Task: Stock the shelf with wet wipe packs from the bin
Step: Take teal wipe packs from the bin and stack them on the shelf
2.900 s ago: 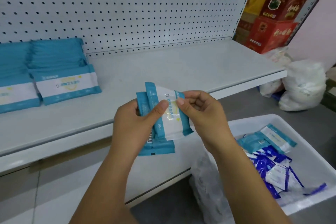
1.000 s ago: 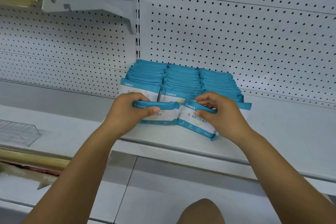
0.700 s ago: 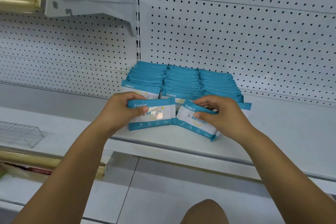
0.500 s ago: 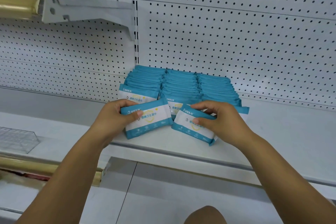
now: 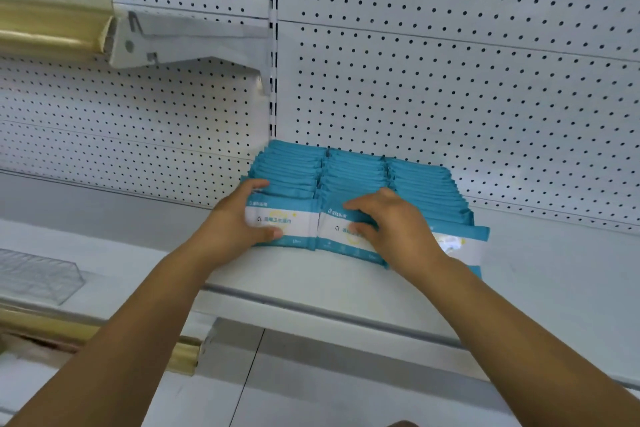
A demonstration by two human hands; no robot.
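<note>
At frame centre the left hand (image 5: pixel 239 218) grips a pack (image 5: pixel 287 222) and the right hand (image 5: pixel 393 224) pinches a second pack (image 5: pixel 337 230), both upright fronting the rows (image 5: pixel 349 170) on the shelf (image 5: pixel 311 276); next, probably, let go and reach for the unseen bin.

You're in a shop: white pegboard back panel (image 5: pixel 450 87), metal display shelf (image 5: pixel 346 284), rows of identical packs (image 5: pixel 356 173).

Rightmost front pack (image 5: pixel 462 248) print blurred, perhaps glare, clear divider (image 5: pixel 38 274) cut by left edge
</note>
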